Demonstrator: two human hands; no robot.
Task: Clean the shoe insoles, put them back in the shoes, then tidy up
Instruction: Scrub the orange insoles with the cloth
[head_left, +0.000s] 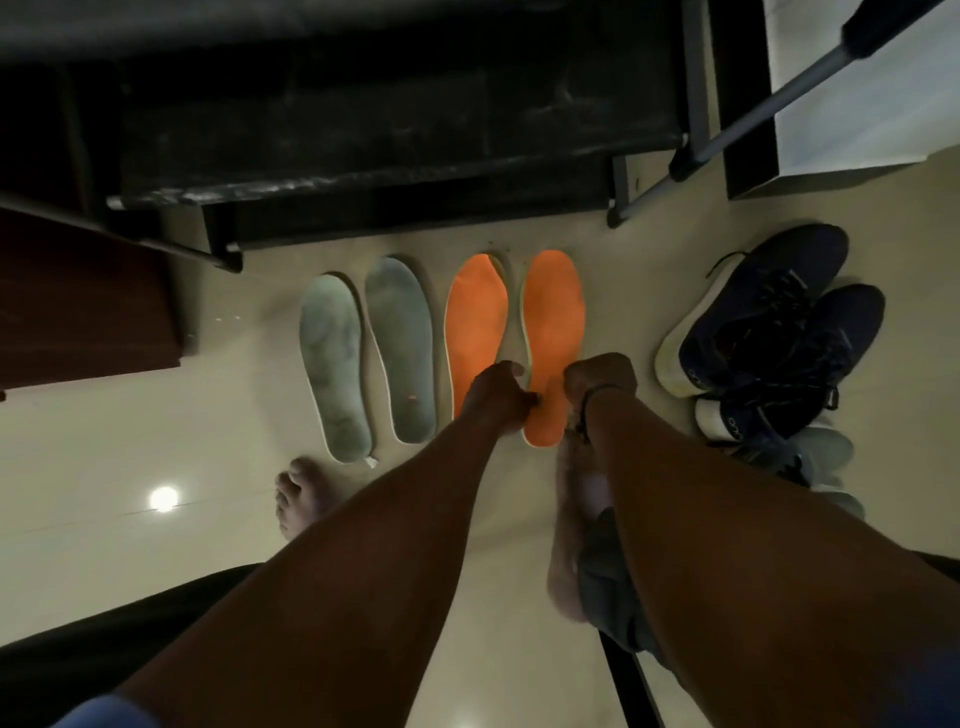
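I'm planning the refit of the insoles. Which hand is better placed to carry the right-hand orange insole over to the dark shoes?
Probably the right hand: it sits at that orange insole's heel edge, on the side toward the dark shoes. The left hand is on the other orange insole, farther from them.

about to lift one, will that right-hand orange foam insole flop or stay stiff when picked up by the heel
The flat orange foam insole looks thin, so held at the heel its toe end would probably droop. It likely weighs very little. Lying flat on the glossy beige floor tiles, it might slide if pushed, not roll.
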